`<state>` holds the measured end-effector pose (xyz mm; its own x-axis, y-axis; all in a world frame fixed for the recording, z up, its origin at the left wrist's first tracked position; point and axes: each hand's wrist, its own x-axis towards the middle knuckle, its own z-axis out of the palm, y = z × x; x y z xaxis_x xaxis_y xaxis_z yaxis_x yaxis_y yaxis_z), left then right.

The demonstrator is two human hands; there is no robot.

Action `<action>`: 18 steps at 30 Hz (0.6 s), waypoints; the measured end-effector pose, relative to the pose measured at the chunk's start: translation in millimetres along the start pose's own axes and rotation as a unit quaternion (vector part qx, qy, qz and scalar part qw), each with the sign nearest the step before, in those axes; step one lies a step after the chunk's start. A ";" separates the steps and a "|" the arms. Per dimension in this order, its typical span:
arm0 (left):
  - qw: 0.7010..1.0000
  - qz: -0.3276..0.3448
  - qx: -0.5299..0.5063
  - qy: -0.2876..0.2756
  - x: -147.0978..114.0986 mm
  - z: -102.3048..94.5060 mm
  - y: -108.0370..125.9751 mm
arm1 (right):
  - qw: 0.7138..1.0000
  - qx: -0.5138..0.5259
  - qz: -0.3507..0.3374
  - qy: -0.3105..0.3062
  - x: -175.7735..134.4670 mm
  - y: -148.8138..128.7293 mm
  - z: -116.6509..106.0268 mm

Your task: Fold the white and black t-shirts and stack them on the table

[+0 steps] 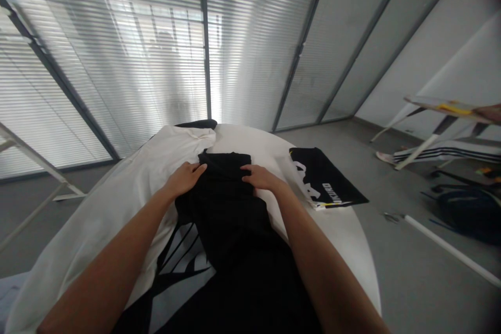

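A black garment stretches from the far half of the round white table towards my body. Its far end is narrow, and a white-and-black print shows beneath it at the lower left. My left hand grips the left edge of that far end, thumb along the cloth. On the opposite edge, my right hand holds the same cloth, fingertips curled over it. Folds hide some of the fingertips. White fabric lies rumpled just left of my left hand.
A folded black cloth with white lettering overhangs the right side of the white table. A dark item lies at the far edge. Rightward are a white pole, a dark bag and another table beside a person's leg.
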<state>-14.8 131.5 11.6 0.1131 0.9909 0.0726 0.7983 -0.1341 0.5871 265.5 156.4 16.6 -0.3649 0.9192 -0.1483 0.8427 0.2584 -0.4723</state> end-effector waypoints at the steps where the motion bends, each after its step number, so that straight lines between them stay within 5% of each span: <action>1: 0.999 0.026 0.026 0.008 1.4 3.5 -1.9 | 1.000 0.004 -0.004 -0.002 -0.3 0.5 -0.5; 7: 0.993 0.102 0.015 0.054 5.6 21.0 -10.1 | 0.994 0.085 0.027 -0.063 -2.9 1.8 -5.4; 13: 0.995 0.018 0.069 0.071 11.2 27.7 -9.0 | 0.999 0.030 0.004 0.036 2.3 4.0 -5.0; 18: 0.991 0.026 0.089 0.092 9.6 27.3 -3.9 | 0.998 -0.004 0.045 0.048 6.8 9.0 -3.0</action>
<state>-0.7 141.3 -11.9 0.0594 0.9653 0.2544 0.8883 -0.1674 0.4277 271.8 165.9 14.0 -0.2483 0.9629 -0.1058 0.8734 0.1754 -0.4543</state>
